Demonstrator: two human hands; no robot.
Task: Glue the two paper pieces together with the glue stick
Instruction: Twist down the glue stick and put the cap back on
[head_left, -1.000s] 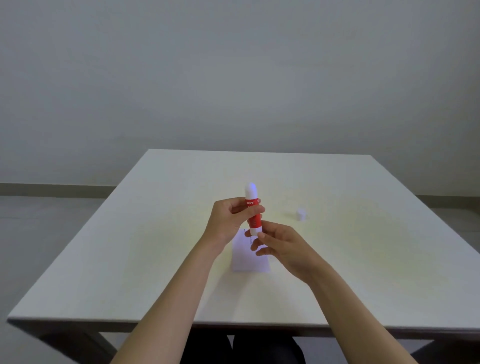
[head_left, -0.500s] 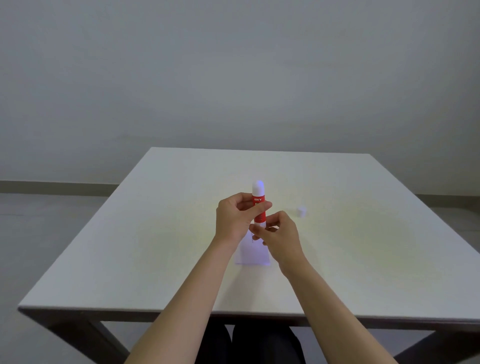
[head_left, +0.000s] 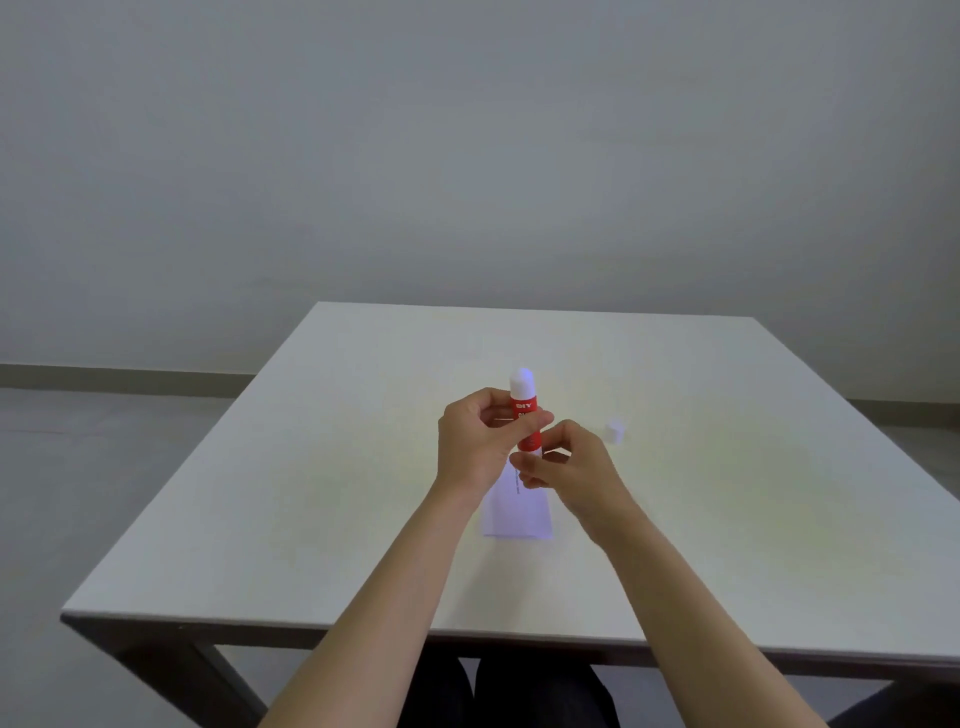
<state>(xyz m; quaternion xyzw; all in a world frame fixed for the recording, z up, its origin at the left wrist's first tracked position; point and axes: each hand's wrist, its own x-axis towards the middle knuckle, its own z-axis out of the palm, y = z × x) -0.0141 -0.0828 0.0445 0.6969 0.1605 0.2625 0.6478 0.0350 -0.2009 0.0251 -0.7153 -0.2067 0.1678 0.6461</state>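
Note:
A red glue stick (head_left: 525, 415) with its white glue tip exposed stands upright above the table's middle. My left hand (head_left: 478, 441) grips its red barrel. My right hand (head_left: 566, 467) pinches the white base at the bottom of the stick. Below both hands a white paper piece (head_left: 517, 512) lies flat on the table, its far end hidden by my hands. I cannot make out a second paper piece apart from it. The small white cap (head_left: 614, 431) sits on the table to the right of my hands.
The white table (head_left: 311, 493) is square, with its front edge close to my body and dark legs under it. A grey wall and floor lie behind it.
My right hand has risen from below the stick and closed its fingers around the white base. The stick stays upright in my left hand. The view has shifted slightly.

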